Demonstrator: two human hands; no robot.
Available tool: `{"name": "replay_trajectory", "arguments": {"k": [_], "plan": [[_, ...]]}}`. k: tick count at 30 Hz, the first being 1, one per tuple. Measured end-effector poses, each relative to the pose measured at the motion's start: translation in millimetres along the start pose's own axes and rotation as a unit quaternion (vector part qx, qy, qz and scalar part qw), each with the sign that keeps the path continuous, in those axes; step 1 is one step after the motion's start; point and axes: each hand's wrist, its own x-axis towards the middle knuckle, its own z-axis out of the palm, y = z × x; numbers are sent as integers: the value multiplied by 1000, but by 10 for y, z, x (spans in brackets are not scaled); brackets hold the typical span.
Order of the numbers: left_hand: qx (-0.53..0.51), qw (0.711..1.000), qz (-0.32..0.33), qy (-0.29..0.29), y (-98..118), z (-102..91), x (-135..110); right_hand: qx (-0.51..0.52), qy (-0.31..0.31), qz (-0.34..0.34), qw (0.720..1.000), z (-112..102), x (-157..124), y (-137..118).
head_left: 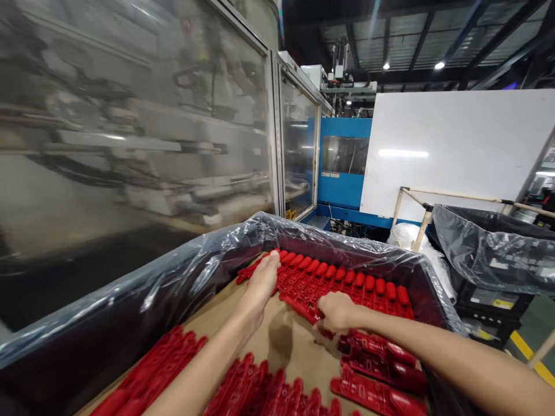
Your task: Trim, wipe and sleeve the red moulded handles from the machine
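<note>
At the far left corner of the lined bin, my left hand (263,276) is closed at the end of a row of long red plastic parts (323,270). Its thumb presses on a red part there, while most of the fingers are hidden behind the hand. My right hand (339,312) is wrapped round one end of another red plastic part (300,309), which slants up toward the left, in front of the row. More glossy red parts (375,388) lie stacked at the near right. Others fill the near side (260,387) and the left (156,364).
Brown cardboard (284,338) lines the bin floor between the parts. Clear plastic film (208,245) drapes over the bin's walls. A glazed machine enclosure (277,133) stands along the left. At right are a pipe-framed rack (422,228) and a plastic-lined black bin (498,242).
</note>
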Motion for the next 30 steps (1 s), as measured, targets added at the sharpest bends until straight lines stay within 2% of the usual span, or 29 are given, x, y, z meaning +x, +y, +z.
{"name": "replay_trajectory", "arguments": {"k": [2,4,7,9,12,16,19,22,24,25,28,30], "plan": [[-84,994,-65,-1,19,-29,-16,110,-14,-51,992,-132,-14,72],[-158,982,-100,-32,80,-48,-72,227,-33,-123,965,-234,-38,115],[-258,949,-97,-151,229,-51,-217,366,-57,-213,904,-309,-73,122],[-308,922,-75,-224,331,-53,-318,423,-76,-247,868,-341,-90,110],[-352,888,-50,-292,411,-74,-406,465,-122,-274,833,-420,-119,113],[-374,852,-34,-364,378,-92,-401,472,-213,-286,806,-546,-157,169],[-373,834,-15,-407,346,-84,-395,466,-271,-301,787,-603,-175,207],[-364,826,3,-431,353,-79,-429,453,-290,-323,779,-643,-207,213],[-346,837,21,-424,363,-73,-451,440,-274,-314,795,-666,-230,205],[-319,857,39,-402,363,-68,-450,433,-254,-299,812,-673,-235,201],[-173,944,85,-268,296,-36,-364,406,-190,-239,861,-648,-193,203],[-95,975,62,-193,173,-5,-250,382,-173,-201,886,-582,-125,213]]}}
